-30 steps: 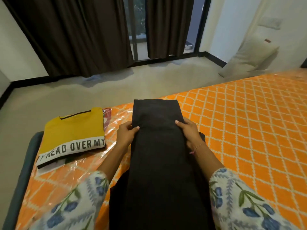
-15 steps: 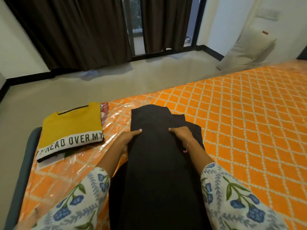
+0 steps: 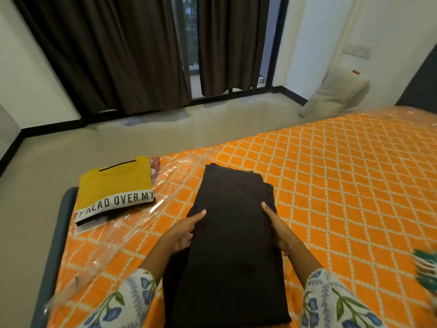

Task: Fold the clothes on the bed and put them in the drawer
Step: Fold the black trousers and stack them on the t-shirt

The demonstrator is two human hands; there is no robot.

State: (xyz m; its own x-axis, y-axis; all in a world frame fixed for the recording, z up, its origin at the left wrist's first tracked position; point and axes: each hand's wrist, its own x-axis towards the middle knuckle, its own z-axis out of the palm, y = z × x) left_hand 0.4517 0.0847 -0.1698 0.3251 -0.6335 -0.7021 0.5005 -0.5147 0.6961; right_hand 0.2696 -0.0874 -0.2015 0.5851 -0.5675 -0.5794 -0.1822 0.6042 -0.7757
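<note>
Black cloth — a folded garment (image 3: pixel 233 233) — lies on the orange bed (image 3: pixel 343 185), its long axis running from the near edge of the view away toward the window, the far end slightly narrower with stepped layers showing at its far right corner. The near end spreads wider and is cut off at the bottom of the view, so its full length cannot be told.

The left hand (image 3: pixel 183 233) lies along the garment's left edge, fingers out nearly straight and together, thumb lying on top of the cloth; the fingers appear tucked at or under the edge, though how far is hidden. The right hand (image 3: pixel 275 227) lies along the right edge in the same way, fingers straight and pointing away, with a thin bracelet at the wrist. Neither hand is visibly curled round the cloth.

To the left, apart from the black garment, a folded yellow shirt (image 3: pixel 115 188) with a white lettered band sits near the bed's corner on clear plastic wrap (image 3: pixel 175 171) that covers the mattress. A red-and-white item peeks from behind the shirt — too little shows to name it. At the right edge something green and white (image 3: pixel 425 268) is blurred and cut off. Dark curtains (image 3: pixel 118 55) hang beyond the floor.
</note>
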